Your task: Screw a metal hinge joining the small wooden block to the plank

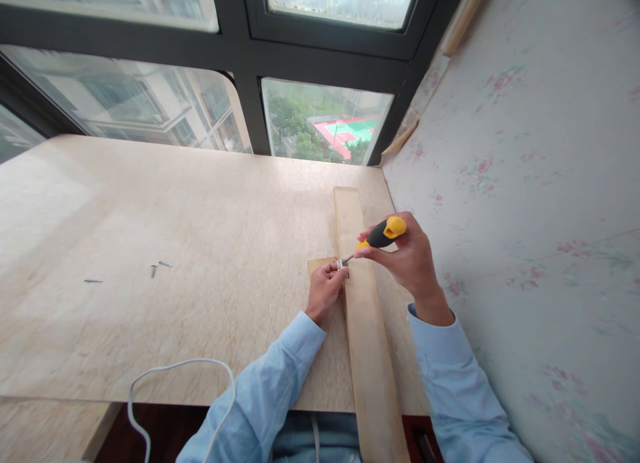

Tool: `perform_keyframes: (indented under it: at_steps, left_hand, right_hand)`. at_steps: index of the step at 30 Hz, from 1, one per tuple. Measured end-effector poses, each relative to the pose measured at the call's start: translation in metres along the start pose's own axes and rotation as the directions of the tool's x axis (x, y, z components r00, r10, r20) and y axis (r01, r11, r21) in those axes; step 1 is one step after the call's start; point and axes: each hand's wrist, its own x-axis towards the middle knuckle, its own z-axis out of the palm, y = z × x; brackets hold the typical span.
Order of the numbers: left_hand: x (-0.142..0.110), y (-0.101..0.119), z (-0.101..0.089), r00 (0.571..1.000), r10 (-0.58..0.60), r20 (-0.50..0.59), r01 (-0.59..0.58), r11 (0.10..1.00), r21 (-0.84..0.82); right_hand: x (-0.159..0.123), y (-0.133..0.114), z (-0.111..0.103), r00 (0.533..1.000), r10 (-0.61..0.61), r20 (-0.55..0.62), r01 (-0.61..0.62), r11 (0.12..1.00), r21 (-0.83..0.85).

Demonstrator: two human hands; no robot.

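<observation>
My right hand (409, 257) is closed around a screwdriver (381, 234) with a yellow and black handle. Its tip points down-left at a small metal bracket (343, 265). The bracket sits where a long pale wooden plank (366, 316) meets a shorter piece of wood (320, 263) jutting out to its left. My left hand (326, 291) has its fingers curled and pinched on the bracket and the short piece, right beside the screwdriver tip. Both arms wear light blue sleeves.
A beige marble sill (165, 263) runs under a dark-framed window (250, 63). Three loose screws (155, 269) lie on it at the left. A white cable (175, 368) loops over the near edge. A floral wallpapered wall (525, 216) stands close on the right.
</observation>
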Motion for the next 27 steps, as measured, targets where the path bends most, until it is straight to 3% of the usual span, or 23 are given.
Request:
perform_keyframes:
  at_steps: [3, 7, 10, 13, 15, 17, 21, 24, 27]
  left_hand:
    - [0.001, -0.001, 0.000, 1.000, 0.013, 0.010, -0.013, 1.000, 0.006]
    - [0.002, -0.004, -0.002, 0.999, 0.032, 0.006, -0.033, 0.999, 0.019]
    - [0.002, -0.005, -0.002, 0.999, 0.039, -0.005, -0.039, 0.999, 0.022]
    - [0.002, -0.005, -0.002, 0.999, 0.041, -0.025, -0.041, 0.999, 0.021]
    - [0.002, -0.004, -0.002, 0.999, 0.042, -0.029, -0.042, 0.999, 0.020]
    - [0.002, -0.005, -0.002, 0.999, 0.043, -0.025, -0.043, 0.999, 0.014]
    - [0.002, -0.005, -0.002, 0.999, 0.042, -0.024, -0.042, 0.999, 0.000]
    - [0.001, -0.004, -0.002, 0.999, 0.042, -0.023, -0.042, 0.999, 0.002]
    - [-0.001, -0.002, -0.001, 0.998, 0.044, -0.039, -0.043, 0.999, 0.011]
  right_hand:
    - [0.000, -0.001, 0.003, 0.993, -0.049, -0.105, 0.034, 0.989, -0.145]
    - [0.002, -0.001, 0.006, 0.996, -0.076, -0.041, 0.071, 0.991, -0.113]
    - [0.003, -0.001, 0.002, 0.996, -0.031, 0.082, 0.026, 0.998, 0.062]
    - [0.003, -0.006, -0.007, 0.955, 0.016, 0.297, -0.091, 0.967, 0.240]
    - [0.002, -0.010, -0.013, 0.914, 0.028, 0.405, -0.147, 0.953, 0.266]
    - [0.002, -0.012, -0.016, 0.897, 0.038, 0.440, -0.160, 0.957, 0.243]
    - [0.003, -0.010, -0.015, 0.951, 0.092, 0.295, -0.137, 0.981, 0.135]
    - [0.001, -0.011, -0.013, 0.984, 0.138, 0.110, -0.131, 0.989, -0.061]
    - [-0.002, -0.017, -0.010, 0.992, 0.127, 0.018, -0.118, 0.955, -0.271]
